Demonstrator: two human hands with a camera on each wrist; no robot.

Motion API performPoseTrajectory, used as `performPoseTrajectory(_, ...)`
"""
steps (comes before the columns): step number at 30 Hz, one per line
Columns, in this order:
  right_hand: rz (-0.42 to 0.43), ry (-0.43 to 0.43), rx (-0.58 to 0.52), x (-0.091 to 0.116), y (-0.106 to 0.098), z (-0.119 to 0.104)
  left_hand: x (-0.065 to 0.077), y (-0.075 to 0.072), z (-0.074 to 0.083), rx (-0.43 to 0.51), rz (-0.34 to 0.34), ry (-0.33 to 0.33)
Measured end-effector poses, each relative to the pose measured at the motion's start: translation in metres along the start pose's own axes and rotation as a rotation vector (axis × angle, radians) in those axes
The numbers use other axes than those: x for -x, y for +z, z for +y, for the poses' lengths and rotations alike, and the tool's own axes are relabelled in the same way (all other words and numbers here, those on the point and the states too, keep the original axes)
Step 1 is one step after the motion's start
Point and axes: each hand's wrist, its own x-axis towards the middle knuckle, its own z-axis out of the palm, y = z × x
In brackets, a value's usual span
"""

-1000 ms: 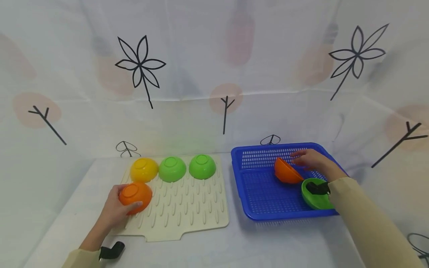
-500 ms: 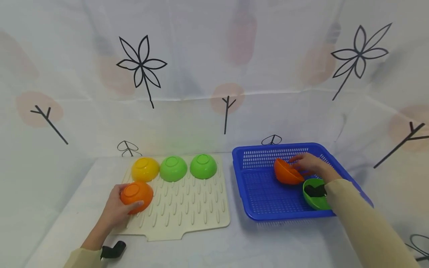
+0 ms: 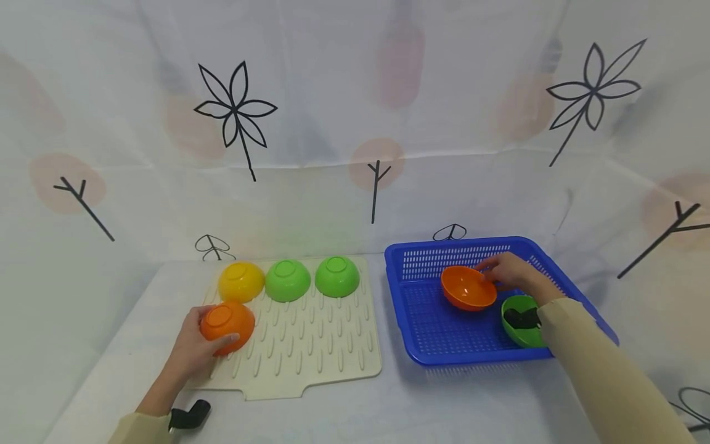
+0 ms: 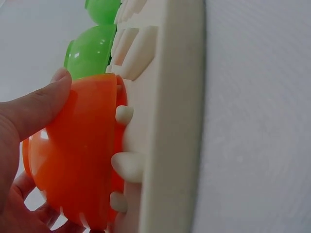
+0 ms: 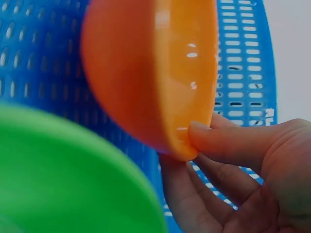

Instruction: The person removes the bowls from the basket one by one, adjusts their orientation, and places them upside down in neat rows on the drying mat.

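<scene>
Orange bowl (image 3: 227, 320), upside down, sits at the front-left corner of the cream mat (image 3: 310, 357); left hand (image 3: 191, 348) wraps it, thumb on top side, fingers curled round the near side. In the left wrist view the bowl's rim rests against the mat's ribs. Along the mat's back edge, all upside down in a row: yellow bowl (image 3: 241, 282), green bowl (image 3: 287, 280), second green bowl (image 3: 336, 276), each just beside the next. Blue basket (image 3: 438, 345) stands right of the mat, apart from it, on the white tabletop (image 3: 388, 407). Second orange bowl (image 3: 468, 288) is mouth-up, tilted, over the basket's back-middle; right hand (image 3: 513, 273) pinches its right rim, thumb inside and fingers under, clear in the right wrist view. Can't tell if that bowl touches the basket floor. Third green bowl (image 3: 521, 330) lies in the basket's front-right corner, mouth-up, partly hidden by the right sleeve (image 3: 604, 376) and a black wrist strap.
</scene>
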Motion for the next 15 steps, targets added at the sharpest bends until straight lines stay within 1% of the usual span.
performPoseTrajectory(4,0.003,-0.033,0.03,0.005,-0.002,-0.003,-0.001,0.001,0.0,-0.003,-0.002,0.015)
performPoseTrajectory(7,0.02,-0.068,0.058,0.008,-0.004,-0.007,0.0,0.001,0.001,-0.011,-0.001,0.013)
performPoseTrajectory(11,0.045,-0.091,0.067,0.014,-0.006,-0.016,0.001,-0.001,0.0,-0.029,0.002,0.003)
performPoseTrajectory(15,0.088,-0.099,0.064,0.023,-0.009,-0.029,0.003,-0.003,0.001,-0.031,0.001,-0.003)
